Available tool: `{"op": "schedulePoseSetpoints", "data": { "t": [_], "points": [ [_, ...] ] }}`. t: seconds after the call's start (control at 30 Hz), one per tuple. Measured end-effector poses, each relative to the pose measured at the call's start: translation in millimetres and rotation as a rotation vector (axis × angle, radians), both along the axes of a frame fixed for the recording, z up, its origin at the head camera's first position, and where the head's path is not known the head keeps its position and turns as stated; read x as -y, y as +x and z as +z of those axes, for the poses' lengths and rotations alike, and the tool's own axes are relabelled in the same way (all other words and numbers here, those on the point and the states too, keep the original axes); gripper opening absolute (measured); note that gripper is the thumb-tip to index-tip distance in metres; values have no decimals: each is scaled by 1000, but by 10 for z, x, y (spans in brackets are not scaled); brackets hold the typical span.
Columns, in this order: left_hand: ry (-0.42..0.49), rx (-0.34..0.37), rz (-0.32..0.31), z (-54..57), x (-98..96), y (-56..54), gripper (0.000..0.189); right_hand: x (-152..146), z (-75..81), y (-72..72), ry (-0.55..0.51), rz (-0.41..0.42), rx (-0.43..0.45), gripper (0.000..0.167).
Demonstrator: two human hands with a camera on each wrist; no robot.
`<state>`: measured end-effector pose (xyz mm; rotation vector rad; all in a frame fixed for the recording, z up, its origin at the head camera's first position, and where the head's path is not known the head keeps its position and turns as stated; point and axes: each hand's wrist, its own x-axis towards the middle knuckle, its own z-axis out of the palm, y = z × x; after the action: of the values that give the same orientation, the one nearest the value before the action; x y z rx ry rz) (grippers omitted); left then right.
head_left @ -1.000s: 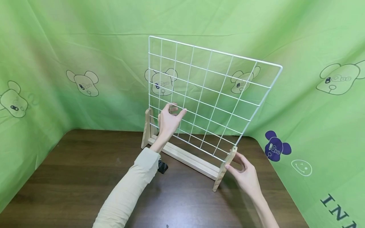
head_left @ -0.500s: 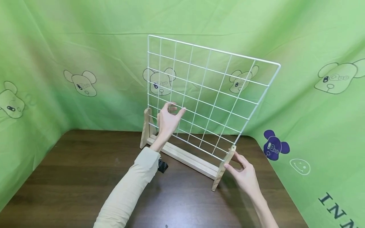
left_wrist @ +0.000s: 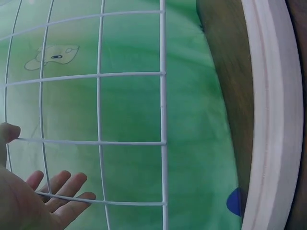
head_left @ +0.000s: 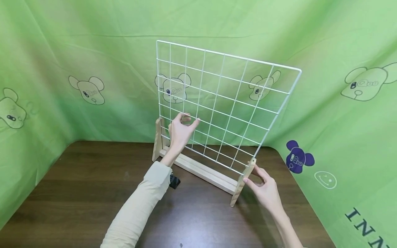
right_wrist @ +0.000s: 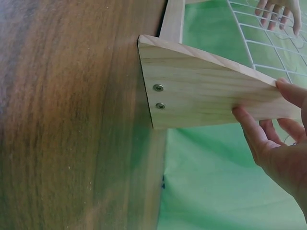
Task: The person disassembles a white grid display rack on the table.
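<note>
Hanging far, left and right, green cloth (head_left: 124, 20) closes in a flat brown table (head_left: 77, 193). On it, a white wire grid (head_left: 216, 93) stands upright in a wooden stand (head_left: 203, 172). The grid looks light, stiff and slippery; its edges seem best to grab. The left hand (head_left: 181, 132) loosely holds its wires; the right hand (head_left: 267, 193) pinches the stand's right end (right_wrist: 206, 81).

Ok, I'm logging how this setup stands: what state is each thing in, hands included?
Pale wooden left side piece: standing upright.
Pale wooden right side piece: standing, gripped.
Two round metal screws: seated in its outer face.
Pale grooved wooden crossbar: spanning both side pieces.
White wire grid panel: standing up between them, bottom above the crossbar.
Green printed cloth: hanging, creased.
Left hand: at the grid wires, grip unclear.
Right hand: holding the right side piece.
</note>
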<state>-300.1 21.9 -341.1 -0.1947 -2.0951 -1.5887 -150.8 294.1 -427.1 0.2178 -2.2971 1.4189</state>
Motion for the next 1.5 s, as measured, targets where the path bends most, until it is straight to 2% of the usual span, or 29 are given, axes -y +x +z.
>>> {"op": "schedulePoseSetpoints", "data": {
  "t": [0.23, 0.43, 0.73, 1.03, 1.37, 1.5],
  "points": [
    [-14, 1, 36, -6, 10, -12, 41, 0, -17, -9, 23, -3, 10, 57],
    [-63, -15, 41, 72, 14, -26, 41, 16, -10, 7, 16, -1, 5, 58],
    [32, 14, 25, 239, 79, -41, 41, 20, 1, -5, 3, 11, -7, 57],
    [19, 29, 26, 226, 50, -50, 43, -4, -22, 23, 5, 8, -10, 58],
    [43, 10, 31, 181, 65, -29, 43, 28, -26, 23, 31, 13, -19, 55],
    [35, 6, 31, 229, 63, -3, 43, 40, -25, 17, 40, 8, -30, 54]
  ]
}}
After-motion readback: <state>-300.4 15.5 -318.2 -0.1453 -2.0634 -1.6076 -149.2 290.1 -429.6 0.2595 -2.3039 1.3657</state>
